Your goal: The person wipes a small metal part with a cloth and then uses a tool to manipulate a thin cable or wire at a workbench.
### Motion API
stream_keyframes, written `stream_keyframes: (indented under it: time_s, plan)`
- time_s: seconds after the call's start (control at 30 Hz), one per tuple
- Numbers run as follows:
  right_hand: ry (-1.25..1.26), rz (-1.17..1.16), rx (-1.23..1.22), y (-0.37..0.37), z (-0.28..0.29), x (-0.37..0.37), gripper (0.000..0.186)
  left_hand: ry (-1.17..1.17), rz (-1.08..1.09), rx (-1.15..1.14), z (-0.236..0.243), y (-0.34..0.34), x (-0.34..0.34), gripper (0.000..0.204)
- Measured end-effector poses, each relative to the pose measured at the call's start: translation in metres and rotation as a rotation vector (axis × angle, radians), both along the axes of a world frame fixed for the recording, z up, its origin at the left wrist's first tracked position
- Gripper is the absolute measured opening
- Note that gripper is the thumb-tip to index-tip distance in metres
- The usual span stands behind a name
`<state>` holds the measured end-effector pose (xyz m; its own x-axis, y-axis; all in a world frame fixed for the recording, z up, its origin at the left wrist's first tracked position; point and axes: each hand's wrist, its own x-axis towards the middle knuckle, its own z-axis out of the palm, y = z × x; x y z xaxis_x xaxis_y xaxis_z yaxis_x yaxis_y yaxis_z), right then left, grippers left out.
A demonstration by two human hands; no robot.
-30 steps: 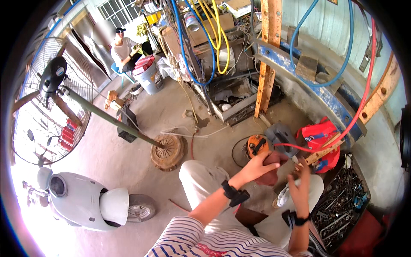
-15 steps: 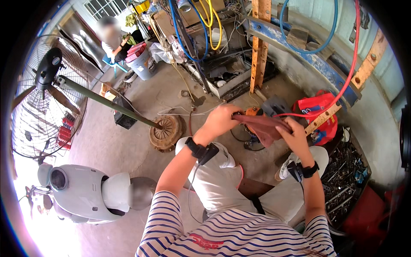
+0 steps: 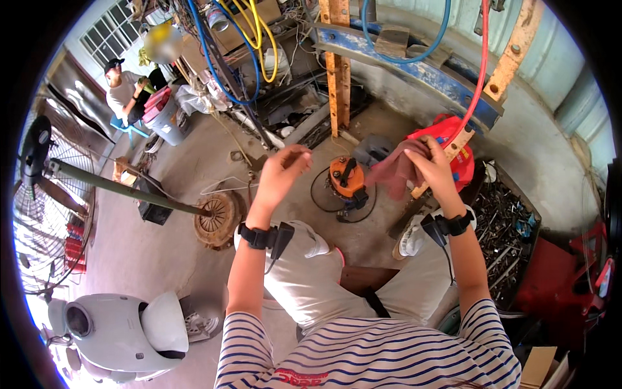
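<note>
My right hand [image 3: 435, 167] pinches a reddish-brown cloth [image 3: 392, 174], which hangs limp and crumpled to the left of my fingers. My left hand [image 3: 282, 174] is raised apart from it, empty, with loosely bent fingers pointing toward the cloth. On the floor between the two hands, farther down, stands a small orange and black machine [image 3: 347, 178] with a dark cable looped round it. Just behind the cloth lies a red bag [image 3: 461, 170], partly covered by my right hand.
A metal tray of loose tools and bolts [image 3: 502, 223] lies at my right. An orange-and-blue steel frame [image 3: 414, 61] stands ahead, with red and blue hoses hanging. At left are a fan [image 3: 39, 149] on a round base [image 3: 217, 219] and a grey scooter [image 3: 116, 327]. Another person [image 3: 123, 97] sits far left.
My left hand has let go of the cloth and moved left. The cloth, stretched between both hands before, now hangs from my right hand. The view has shifted to the right.
</note>
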<state>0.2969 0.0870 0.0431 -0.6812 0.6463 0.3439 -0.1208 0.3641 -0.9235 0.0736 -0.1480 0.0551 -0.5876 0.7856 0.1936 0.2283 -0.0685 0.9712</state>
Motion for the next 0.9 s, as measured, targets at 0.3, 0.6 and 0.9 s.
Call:
stream_keyframes:
  time_s: [0.3, 0.6, 0.9]
  plan:
    - [-0.005, 0.065, -0.244, -0.013, -0.005, -0.004, 0.030, 0.297, -0.286, -0.364, -0.089, 0.044, 0.085, 0.049]
    - [-0.119, 0.001, -0.083, 0.001, -0.028, -0.001, 0.032, -0.348, 0.096, 0.019, -0.094, 0.054, 0.044, 0.027]
    - [-0.065, 0.174, -0.286, 0.015, -0.095, -0.004, 0.035, 0.748, 0.380, -0.118, -0.068, 0.035, 0.007, 0.041]
